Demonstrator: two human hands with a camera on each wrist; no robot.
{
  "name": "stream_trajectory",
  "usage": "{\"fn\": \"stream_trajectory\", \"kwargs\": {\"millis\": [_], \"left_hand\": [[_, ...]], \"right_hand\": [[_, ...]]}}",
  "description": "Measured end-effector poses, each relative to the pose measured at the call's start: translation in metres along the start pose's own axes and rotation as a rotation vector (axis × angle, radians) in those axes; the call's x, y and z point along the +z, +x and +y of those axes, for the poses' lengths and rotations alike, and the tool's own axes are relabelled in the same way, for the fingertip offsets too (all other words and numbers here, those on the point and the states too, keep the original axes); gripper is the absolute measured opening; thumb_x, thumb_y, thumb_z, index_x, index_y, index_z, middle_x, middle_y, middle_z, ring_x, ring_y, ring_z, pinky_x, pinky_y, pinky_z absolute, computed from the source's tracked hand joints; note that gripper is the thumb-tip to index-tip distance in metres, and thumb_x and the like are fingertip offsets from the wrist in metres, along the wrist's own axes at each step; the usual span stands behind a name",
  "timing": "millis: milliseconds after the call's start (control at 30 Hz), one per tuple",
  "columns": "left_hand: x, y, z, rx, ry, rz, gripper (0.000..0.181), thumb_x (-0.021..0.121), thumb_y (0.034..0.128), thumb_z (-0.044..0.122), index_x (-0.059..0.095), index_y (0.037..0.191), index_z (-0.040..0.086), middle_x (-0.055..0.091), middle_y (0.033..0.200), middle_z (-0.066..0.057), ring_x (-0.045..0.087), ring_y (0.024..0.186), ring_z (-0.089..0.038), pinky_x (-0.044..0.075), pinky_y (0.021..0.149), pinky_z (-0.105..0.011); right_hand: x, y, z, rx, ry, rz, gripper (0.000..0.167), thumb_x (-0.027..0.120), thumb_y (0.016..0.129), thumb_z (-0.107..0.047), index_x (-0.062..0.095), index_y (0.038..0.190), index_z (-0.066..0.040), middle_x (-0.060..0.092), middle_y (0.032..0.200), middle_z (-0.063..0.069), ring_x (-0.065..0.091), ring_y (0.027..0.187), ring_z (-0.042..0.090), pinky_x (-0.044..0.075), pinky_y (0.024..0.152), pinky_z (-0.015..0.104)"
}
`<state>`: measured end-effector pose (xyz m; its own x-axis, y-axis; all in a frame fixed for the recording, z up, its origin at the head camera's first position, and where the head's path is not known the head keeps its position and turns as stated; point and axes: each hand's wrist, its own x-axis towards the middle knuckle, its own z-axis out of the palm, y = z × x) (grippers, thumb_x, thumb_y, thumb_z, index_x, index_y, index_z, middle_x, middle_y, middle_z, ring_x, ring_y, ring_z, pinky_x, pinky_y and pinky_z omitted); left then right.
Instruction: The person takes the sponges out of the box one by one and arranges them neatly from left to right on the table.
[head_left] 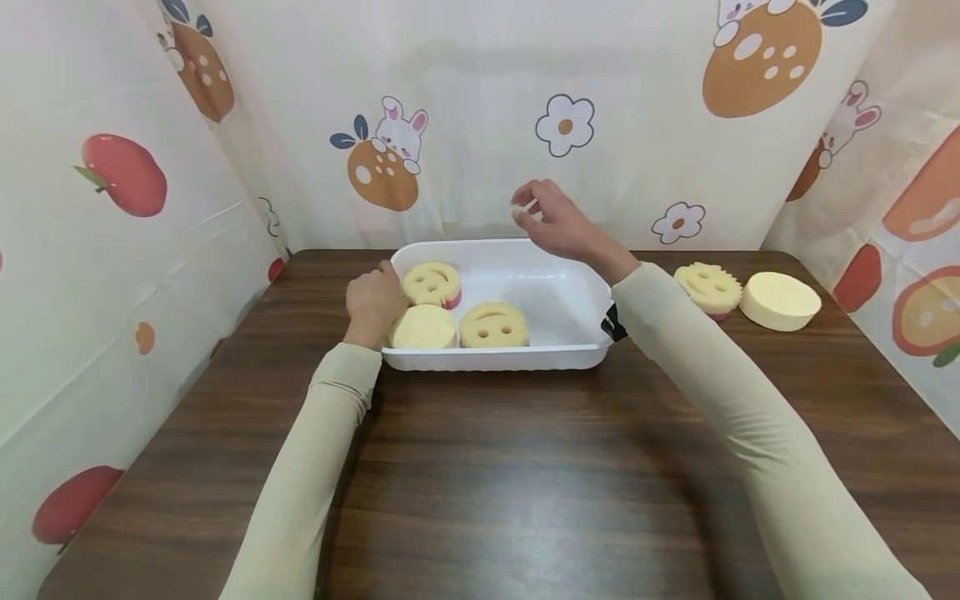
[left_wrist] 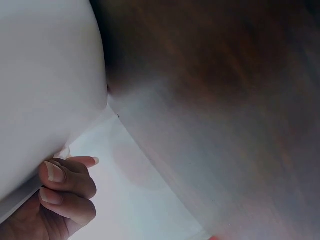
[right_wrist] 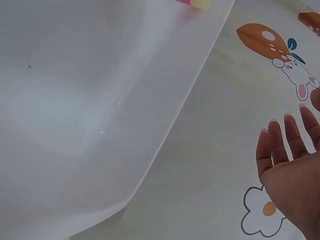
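My left hand (head_left: 375, 302) grips the left rim of a white rectangular tray (head_left: 495, 360). In the left wrist view the fingers (left_wrist: 70, 192) of that hand curl against the tray's edge. Inside the tray, on its left side, lie a smiley-face sponge (head_left: 432, 282) with a pink underside, a plain round yellow sponge (head_left: 423, 327) and another smiley-face sponge (head_left: 493, 325). My right hand (head_left: 557, 221) is raised in the air over the tray's far edge, holding nothing. Its fingers look loosely bent and spread in the right wrist view.
On the dark wooden table (head_left: 525, 483), right of the tray, sit a spiky-edged smiley sponge (head_left: 708, 287), partly behind the right sleeve (head_left: 720, 400), and a plain round yellow sponge (head_left: 780, 302). A printed curtain (head_left: 480, 100) hangs behind and along both sides.
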<state>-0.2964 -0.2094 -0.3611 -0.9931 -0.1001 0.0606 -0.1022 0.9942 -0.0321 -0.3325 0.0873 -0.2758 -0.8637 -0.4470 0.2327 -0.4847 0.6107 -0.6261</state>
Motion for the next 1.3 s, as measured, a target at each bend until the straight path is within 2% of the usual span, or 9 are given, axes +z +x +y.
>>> {"fn": "stream_trajectory", "kwargs": {"millis": [467, 900, 1300], "left_hand": [[0.002, -0.002, 0.000, -0.004, -0.003, -0.018, 0.072, 0.057, 0.0931, 0.039, 0.035, 0.142, -0.008, 0.069, 0.107, -0.025, 0.069, 0.090, -0.036, 0.056, 0.076, -0.047], [0.000, -0.002, 0.000, -0.002, 0.001, -0.002, 0.072, 0.057, 0.0935, 0.039, 0.035, 0.143, -0.008, 0.068, 0.109, -0.025, 0.069, 0.092, -0.037, 0.056, 0.076, -0.047], [-0.001, -0.001, 0.000, -0.008, -0.003, -0.008, 0.072, 0.058, 0.0932, 0.040, 0.035, 0.143, -0.007, 0.067, 0.112, -0.024, 0.070, 0.093, -0.036, 0.056, 0.076, -0.046]], "right_hand": [[0.006, 0.002, 0.003, -0.022, -0.025, -0.095, 0.038, 0.048, 0.103, -0.036, 0.052, 0.133, -0.012, 0.048, 0.135, 0.010, 0.047, 0.125, 0.025, 0.046, 0.102, 0.046], [0.011, 0.009, 0.002, -0.058, -0.044, -0.128, 0.041, 0.051, 0.100, -0.042, 0.053, 0.131, -0.015, 0.049, 0.135, 0.008, 0.047, 0.125, 0.025, 0.043, 0.105, 0.046], [0.019, 0.016, 0.003, -0.049, -0.052, -0.171, 0.044, 0.054, 0.099, -0.042, 0.052, 0.134, -0.015, 0.049, 0.138, 0.008, 0.046, 0.126, 0.026, 0.043, 0.105, 0.047]]}}
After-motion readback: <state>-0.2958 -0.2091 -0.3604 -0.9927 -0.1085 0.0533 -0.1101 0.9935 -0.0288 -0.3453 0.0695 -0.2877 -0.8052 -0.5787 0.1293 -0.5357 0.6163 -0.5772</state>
